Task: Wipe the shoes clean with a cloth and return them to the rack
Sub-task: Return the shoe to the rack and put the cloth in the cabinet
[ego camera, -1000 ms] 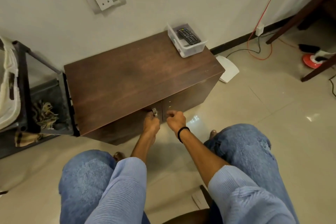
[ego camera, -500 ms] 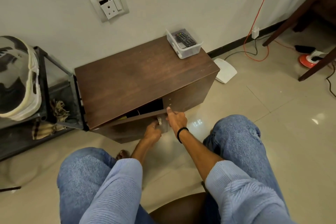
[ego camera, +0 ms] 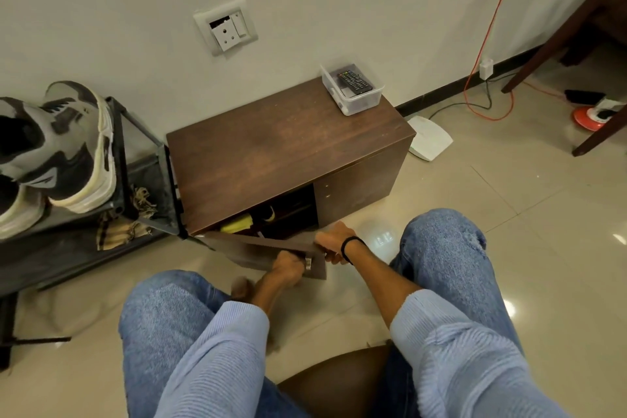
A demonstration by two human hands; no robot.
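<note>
Now, your left hand (ego camera: 288,268) clamps the handle (ego camera: 308,263), your right hand (ego camera: 334,243) grips the cabinet door (ego camera: 258,253) edge. Swing it wide, smoothly. The shoes (ego camera: 64,149) sit on the rack (ego camera: 135,163) at nine o'clock.

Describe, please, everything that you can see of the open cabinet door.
The cabinet door is a dark brown wood-look panel with a metal handle near its free edge. Hinged on the cabinet at left, it stands open toward the person. The left hand grips the handle; the right hand holds the free edge.

Home room, shoe rack (ego camera: 142,159), wooden cabinet (ego camera: 278,146) (remote (ego camera: 354,82) on top), tiled floor (ego camera: 509,214)
</note>
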